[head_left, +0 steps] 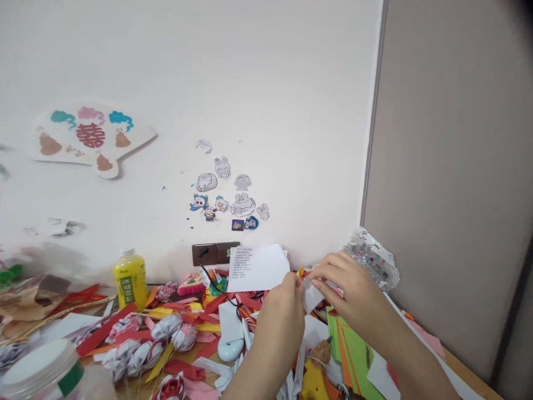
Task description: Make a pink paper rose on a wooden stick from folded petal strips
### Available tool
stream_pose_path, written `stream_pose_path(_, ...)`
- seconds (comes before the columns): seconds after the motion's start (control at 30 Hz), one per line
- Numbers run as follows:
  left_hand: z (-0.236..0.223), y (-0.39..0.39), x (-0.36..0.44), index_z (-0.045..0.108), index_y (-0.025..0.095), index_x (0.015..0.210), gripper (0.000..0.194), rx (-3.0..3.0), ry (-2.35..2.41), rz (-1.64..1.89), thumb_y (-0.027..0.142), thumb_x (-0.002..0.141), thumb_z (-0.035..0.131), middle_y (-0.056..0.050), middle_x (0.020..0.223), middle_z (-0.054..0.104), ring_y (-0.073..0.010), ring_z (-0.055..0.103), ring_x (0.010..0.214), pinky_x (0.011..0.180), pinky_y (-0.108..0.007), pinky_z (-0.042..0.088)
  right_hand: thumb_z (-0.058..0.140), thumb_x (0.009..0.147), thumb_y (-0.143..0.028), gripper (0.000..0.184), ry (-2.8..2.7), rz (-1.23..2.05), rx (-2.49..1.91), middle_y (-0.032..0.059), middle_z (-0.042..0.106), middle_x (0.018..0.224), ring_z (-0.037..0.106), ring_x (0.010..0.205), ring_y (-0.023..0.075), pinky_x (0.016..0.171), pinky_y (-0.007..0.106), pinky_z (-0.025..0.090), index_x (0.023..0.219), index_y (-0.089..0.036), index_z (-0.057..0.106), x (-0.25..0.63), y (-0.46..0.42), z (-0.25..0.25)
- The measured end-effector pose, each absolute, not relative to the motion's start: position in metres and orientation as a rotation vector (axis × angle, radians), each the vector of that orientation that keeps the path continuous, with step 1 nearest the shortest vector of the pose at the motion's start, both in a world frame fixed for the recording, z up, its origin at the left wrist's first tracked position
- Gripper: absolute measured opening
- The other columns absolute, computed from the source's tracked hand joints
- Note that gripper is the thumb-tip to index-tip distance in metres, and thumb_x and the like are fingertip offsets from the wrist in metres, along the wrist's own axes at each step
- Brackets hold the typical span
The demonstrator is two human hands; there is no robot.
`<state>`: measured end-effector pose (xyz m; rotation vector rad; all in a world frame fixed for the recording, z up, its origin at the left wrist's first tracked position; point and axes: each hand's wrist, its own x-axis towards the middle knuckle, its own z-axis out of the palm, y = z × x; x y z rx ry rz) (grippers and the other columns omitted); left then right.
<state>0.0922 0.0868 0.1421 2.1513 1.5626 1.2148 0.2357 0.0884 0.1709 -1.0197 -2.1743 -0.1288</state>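
Observation:
A small piece of white paper (311,297) is held up between my two hands above the cluttered table. My left hand (285,308) is closed with its fingers curled at the paper's left edge; its fingertips are partly hidden. From the right, my right hand (347,283) pinches the upper part of the same piece between thumb and fingers. Behind the hands, a white sheet with handwritten lines (258,269) leans against the wall. Below them lie green paper sheets (353,355) and a yellow-handled tool (314,380), partly covered by other things.
Red, yellow and white paper strips (208,328) and several crumpled paper flowers (166,328) cover the table. A yellow drink bottle (130,280) stands at the left, with a white-lidded jar (39,361) nearer me. A crinkled clear plastic bag (372,258) rests against the grey partition (445,166).

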Motion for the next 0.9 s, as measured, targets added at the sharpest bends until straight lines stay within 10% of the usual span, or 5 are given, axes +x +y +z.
stream_pose_path(0.3, 0.151, 0.092, 0.089, 0.033, 0.024, 0.074, 0.015, 1.332, 0.750, 1.317, 0.035, 0.081, 0.042, 0.009, 0.039, 0.057, -0.0140, 0.054, 0.033, 0.040, -0.024, 0.041, 0.038, 0.082, -0.009, 0.035, -2.199, 0.138, -0.988, -0.0007, 0.064, 0.079, 0.055, 0.073, 0.0164, 0.064, 0.027, 0.038, 0.096, -0.028, 0.063, 0.228, 0.077, 0.177)
stream_pose_path(0.9, 0.165, 0.061, 0.092, 0.040, 0.022, 0.070, 0.018, 1.458, 0.771, 1.411, 0.033, 0.078, 0.052, 0.006, 0.049, 0.057, -0.0130, 0.056, 0.047, 0.052, -0.026, 0.045, 0.057, 0.075, -0.022, 0.006, -1.676, 0.823, -0.838, -0.0028, 0.054, 0.065, 0.053, 0.061, 0.0122, 0.054, 0.022, 0.041, 0.080, -0.019, 0.055, 0.225, 0.069, 0.182)
